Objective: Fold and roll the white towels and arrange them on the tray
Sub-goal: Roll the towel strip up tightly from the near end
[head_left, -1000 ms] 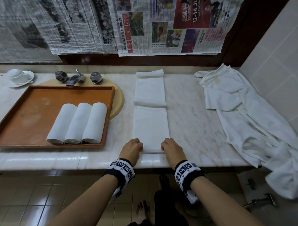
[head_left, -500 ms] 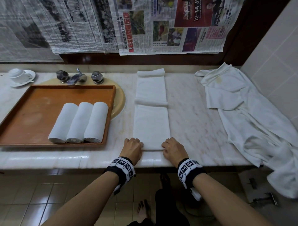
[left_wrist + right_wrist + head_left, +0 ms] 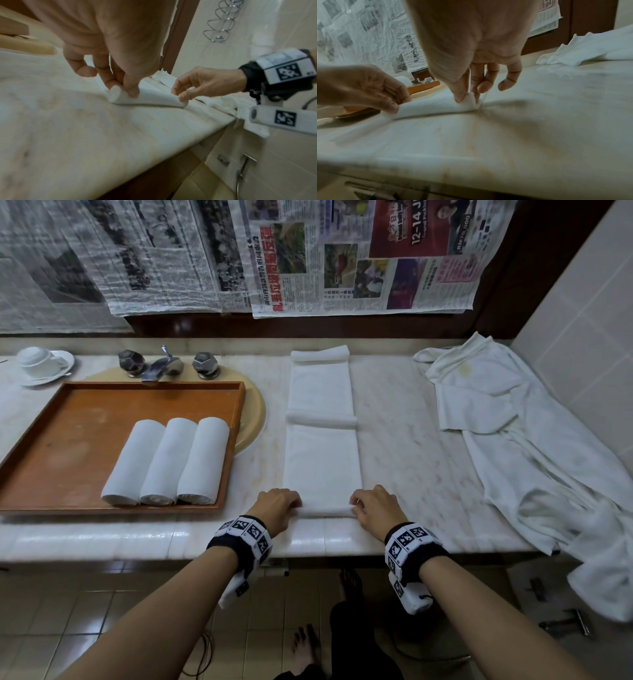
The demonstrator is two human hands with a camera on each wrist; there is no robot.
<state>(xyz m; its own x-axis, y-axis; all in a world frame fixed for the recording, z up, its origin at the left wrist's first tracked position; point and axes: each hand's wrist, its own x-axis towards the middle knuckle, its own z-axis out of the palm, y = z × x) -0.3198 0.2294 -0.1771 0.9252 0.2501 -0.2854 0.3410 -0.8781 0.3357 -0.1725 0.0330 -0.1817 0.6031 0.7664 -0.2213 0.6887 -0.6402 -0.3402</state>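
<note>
A long folded white towel (image 3: 322,460) lies lengthwise on the marble counter (image 3: 404,440), its near end curled into a small roll (image 3: 147,97). My left hand (image 3: 279,505) pinches the roll's left end (image 3: 118,93) between thumb and fingers. My right hand (image 3: 371,508) pinches the right end (image 3: 469,100). Three rolled white towels (image 3: 168,462) lie side by side on the brown wooden tray (image 3: 68,440) to the left. The towel's far end (image 3: 320,354) is bunched against the back ledge, and a ridge crosses its middle.
The tray sits over a sink with a chrome tap (image 3: 164,366). An upturned cup on a saucer (image 3: 42,364) stands at the far left. A heap of loose white cloth (image 3: 534,446) covers the counter's right side and hangs over the edge. Newspapers cover the wall behind.
Both hands have moved slightly away from the counter's front edge, turning the towel's near end over into a small roll. The rest of the towel has stayed put.
</note>
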